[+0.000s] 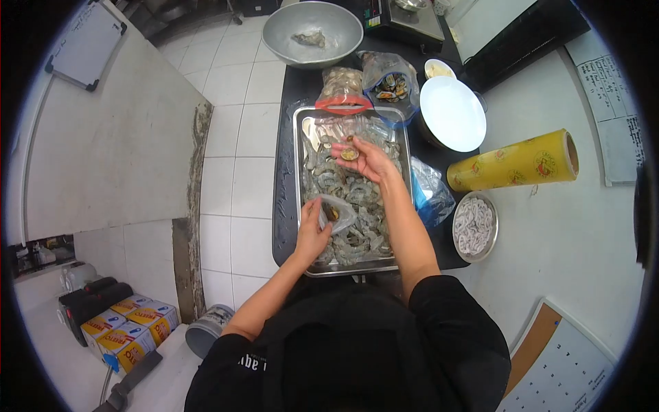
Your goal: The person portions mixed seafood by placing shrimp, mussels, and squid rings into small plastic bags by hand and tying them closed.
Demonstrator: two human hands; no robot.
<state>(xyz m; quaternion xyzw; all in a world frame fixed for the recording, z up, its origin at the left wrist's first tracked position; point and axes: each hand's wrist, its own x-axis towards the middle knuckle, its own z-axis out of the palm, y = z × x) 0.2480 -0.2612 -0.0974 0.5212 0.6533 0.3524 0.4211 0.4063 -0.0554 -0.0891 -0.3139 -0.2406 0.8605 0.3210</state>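
Note:
Over a metal tray (402, 255) full of grey shrimp (360, 237), my left hand (314, 232) grips a small clear plastic bag (349, 214) by its side. Something dark and yellowish shows in the bag's mouth. My right hand (367, 159) is palm up above the upper part of the tray, with a small yellowish-brown shellfish (349, 154) on its curled fingers. Another small brown piece lies near its fingertips. Beyond the tray are a bag of pale shellfish (342, 84) with a red edge and a blue-edged bag of dark shellfish (391, 86).
A large metal bowl (312, 55) stands at the far end, near a scale (415, 24). On the right are a white lid (453, 113), a yellow wrap roll (513, 163), a blue plastic bag (431, 196) and a round bowl of pale squid-like pieces (473, 226).

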